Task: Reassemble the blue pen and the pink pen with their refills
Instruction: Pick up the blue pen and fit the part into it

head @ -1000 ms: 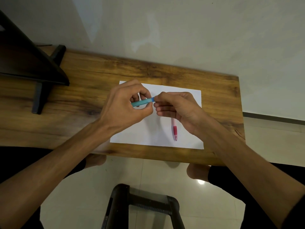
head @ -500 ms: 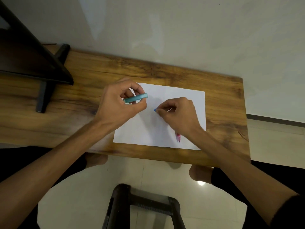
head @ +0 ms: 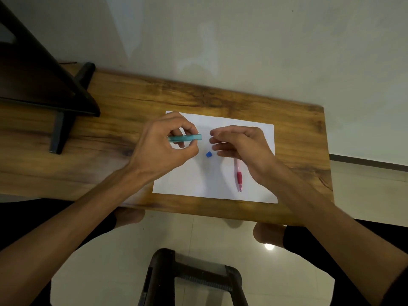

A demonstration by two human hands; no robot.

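— Where did the camera sit?
— On the person's head, looking forward and steeply down at the tabletop (head: 123,120), close above it, the wall behind along the top.
— Any second view?
— Only that one.

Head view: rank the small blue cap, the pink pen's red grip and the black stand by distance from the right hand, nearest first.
1. Small blue cap, on the paper just left of the right hand.
2. Pink pen's red grip, below it.
3. Black stand, far left.

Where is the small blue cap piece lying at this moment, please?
In the head view the small blue cap piece lies loose on the white paper, between the two hands and just below the open end of the blue pen barrel.
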